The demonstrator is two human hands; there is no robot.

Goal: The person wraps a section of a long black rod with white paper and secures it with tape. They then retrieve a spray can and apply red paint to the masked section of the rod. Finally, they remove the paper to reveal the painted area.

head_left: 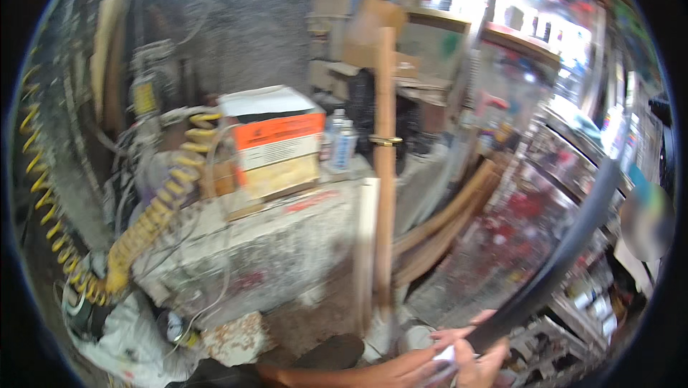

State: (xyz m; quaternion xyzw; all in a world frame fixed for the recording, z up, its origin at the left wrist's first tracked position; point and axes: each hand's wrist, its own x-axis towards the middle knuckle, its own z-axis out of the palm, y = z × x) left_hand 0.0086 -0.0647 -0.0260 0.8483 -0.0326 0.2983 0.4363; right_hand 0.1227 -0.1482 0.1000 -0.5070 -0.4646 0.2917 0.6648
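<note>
A long dark tube [555, 266] slants from the upper right down to my hands at the lower edge. My left hand [414, 368] reaches in from the left, its fingers closed beside the tube's lower end. Close against it, my right hand [486, 365] is closed around the tube's lower end. Between the two hands shows a small white piece [446, 356], perhaps cloth or paper; blur hides its kind. The tube's lowest part is covered by my fingers.
An upright wooden post [385, 173] stands ahead. Left of it, a white and orange box [276, 144] and spray cans [342, 146] sit on a concrete ledge [287, 237]. A yellow coiled hose [158, 209] hangs left. Another person [648, 219] is at the right edge.
</note>
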